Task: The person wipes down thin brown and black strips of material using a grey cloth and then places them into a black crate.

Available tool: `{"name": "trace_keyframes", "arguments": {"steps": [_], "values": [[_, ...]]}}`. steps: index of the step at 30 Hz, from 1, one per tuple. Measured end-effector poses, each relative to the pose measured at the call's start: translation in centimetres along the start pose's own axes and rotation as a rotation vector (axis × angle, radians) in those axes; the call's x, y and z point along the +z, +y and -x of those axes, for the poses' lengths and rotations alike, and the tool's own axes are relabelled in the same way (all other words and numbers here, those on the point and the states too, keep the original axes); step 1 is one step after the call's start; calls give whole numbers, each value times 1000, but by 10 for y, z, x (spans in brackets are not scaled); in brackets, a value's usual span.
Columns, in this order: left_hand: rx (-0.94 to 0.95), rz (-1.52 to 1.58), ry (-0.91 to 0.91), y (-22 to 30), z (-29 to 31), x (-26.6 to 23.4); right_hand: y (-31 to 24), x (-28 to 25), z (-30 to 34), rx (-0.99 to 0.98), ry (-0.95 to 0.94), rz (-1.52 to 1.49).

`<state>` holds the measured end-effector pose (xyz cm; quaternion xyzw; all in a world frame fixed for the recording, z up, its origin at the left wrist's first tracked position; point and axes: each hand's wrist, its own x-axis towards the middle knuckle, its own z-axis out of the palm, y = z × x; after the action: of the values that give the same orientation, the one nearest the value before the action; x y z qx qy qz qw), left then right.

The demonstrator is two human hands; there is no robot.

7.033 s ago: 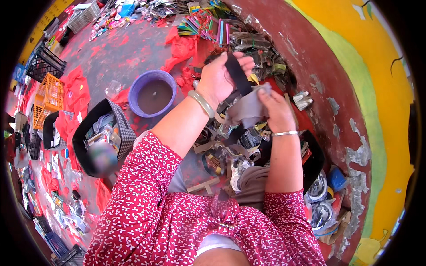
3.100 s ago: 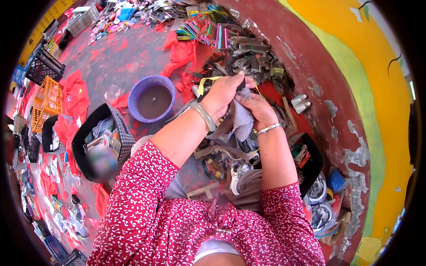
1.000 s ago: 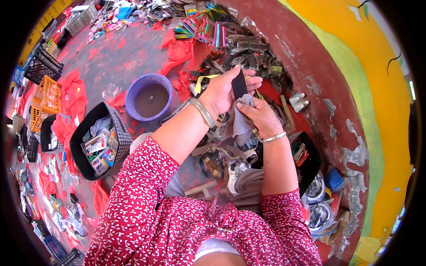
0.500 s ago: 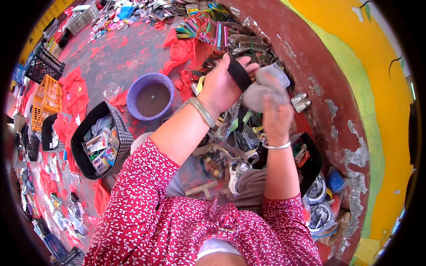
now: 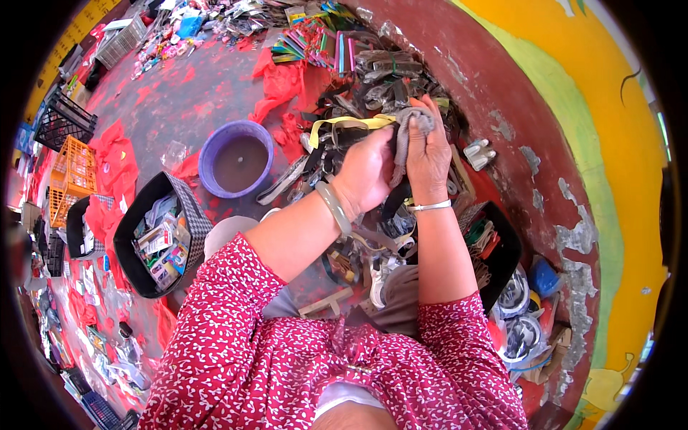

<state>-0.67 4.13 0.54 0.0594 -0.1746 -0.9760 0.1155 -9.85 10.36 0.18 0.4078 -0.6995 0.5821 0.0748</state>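
A grey cloth (image 5: 414,127) is bunched in my right hand (image 5: 430,159), with the thumb pressed on it and one end hanging down between my hands. Close beside it, my left hand (image 5: 364,173) is closed on a black strap, mostly hidden by the fingers and cloth. Both hands are over a heap of straps and plastic-wrapped pieces (image 5: 344,140) beside the wall. Behind my left hand, a yellow strap (image 5: 351,122) runs across the heap toward the cloth.
A purple basin (image 5: 208,163) of murky water stands to the left. Nearer is a checked box (image 5: 195,215) of small packages, and a dark box (image 5: 505,251) is by my right forearm. Orange (image 5: 72,172) and black crates (image 5: 68,118) line the far left. A red-and-yellow wall (image 5: 530,107) curves along the right.
My right hand has brought the grey cloth left, against my left hand. My left hand has come lower and turned, its fingers now closed. The yellow strap shows more fully.
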Motion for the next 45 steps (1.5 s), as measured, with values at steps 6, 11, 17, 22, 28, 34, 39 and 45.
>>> {"name": "trace_keyframes", "arguments": {"steps": [6,11,17,22,28,34,39,45], "values": [[109,74,-44,31,-3,-7,6,-14,-2,-34,-50,258],[68,28,-10,34,-3,-5,1,-44,-21,655,160,-706],[140,-294,-50,21,-4,0,-8,-43,-14,741,-218,-1215],[229,-503,-32,17,-4,1,0,-43,-6,840,-274,-1220],[349,-1166,-167,27,-10,-18,1,-43,-10,969,-393,-961],[356,-1200,-223,22,-15,-26,16,-40,-4,979,-490,-1064],[211,-974,-141,27,-12,-19,6,-30,0,1049,-499,-1056],[22,-602,-61,27,-12,-21,6,-25,0,1043,-525,-1036]]}}
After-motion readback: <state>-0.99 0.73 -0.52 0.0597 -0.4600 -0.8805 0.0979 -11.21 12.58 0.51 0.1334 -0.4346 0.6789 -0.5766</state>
